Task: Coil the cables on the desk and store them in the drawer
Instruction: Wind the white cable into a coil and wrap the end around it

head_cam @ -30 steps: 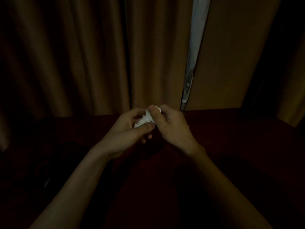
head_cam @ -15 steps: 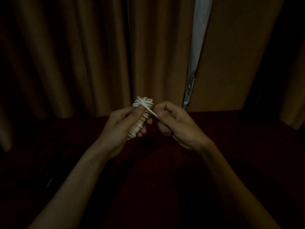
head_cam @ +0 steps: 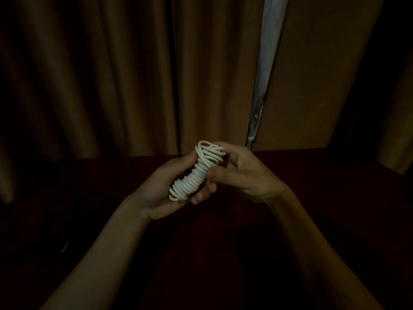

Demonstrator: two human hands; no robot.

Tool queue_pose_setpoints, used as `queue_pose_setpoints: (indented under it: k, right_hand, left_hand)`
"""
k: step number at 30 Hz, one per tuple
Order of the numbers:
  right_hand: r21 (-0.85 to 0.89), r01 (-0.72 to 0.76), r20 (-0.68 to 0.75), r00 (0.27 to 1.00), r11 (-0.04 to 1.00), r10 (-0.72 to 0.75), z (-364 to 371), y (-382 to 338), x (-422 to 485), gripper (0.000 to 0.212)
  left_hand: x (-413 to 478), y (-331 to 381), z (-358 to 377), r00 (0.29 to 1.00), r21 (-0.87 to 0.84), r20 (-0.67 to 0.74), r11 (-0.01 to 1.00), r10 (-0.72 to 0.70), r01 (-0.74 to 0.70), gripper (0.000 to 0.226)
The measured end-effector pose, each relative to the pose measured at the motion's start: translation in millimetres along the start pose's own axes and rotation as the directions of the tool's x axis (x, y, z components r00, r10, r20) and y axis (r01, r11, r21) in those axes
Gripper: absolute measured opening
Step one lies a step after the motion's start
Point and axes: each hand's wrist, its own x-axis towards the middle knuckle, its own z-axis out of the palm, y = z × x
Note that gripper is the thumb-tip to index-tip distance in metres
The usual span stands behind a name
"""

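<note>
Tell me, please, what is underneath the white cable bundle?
The left hand cradles the white cable bundle from below, the right hand grips its side. Beneath them lies the dark red desk; the spot directly below is hidden by the hands.

The room is dim, and most of it is lost in shadow. Brown curtains (head_cam: pixel 100 74) hang in long vertical folds across the whole back. Right of centre the two panels part, leaving a narrow gap (head_cam: pixel 267 52) that shows pale grey-white, wider at the top and narrowing toward the bottom. The panel right of the gap hangs flatter than the pleated one on the left. Below the curtains lies a dark red desk (head_cam: pixel 324 175), its far edge meeting the fabric. Its near part and the far-right corner sink into near-black.
</note>
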Motion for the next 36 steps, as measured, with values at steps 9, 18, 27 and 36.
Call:
queue_pose_setpoints:
  k: [9,18,27,36]
  right_hand:
    - [-0.155,-0.145,-0.405,0.912,0.977,0.071,-1,12,10,0.049]
    - [-0.265,-0.16,-0.476,0.879,0.951,0.015,10,12,15,0.061]
    - [-0.087,-0.027,-0.257,0.966,0.996,0.004,-3,4,4,0.042]
    - [-0.248,0.032,-0.206,0.975,0.968,-0.085,5,2,6,0.032]
  left_hand:
    - [4,-2,1,0.86,0.708,-0.295,0.699,0.417,-0.096,0.034]
    - [7,-14,-1,0.753,0.964,-0.059,0.234,0.655,-0.128,0.036]
    - [6,2,4,0.928,0.205,-0.285,0.961,0.238,-0.184,0.037]
    - [3,1,12,0.935,0.307,-0.256,0.938,0.245,-0.161,0.025]
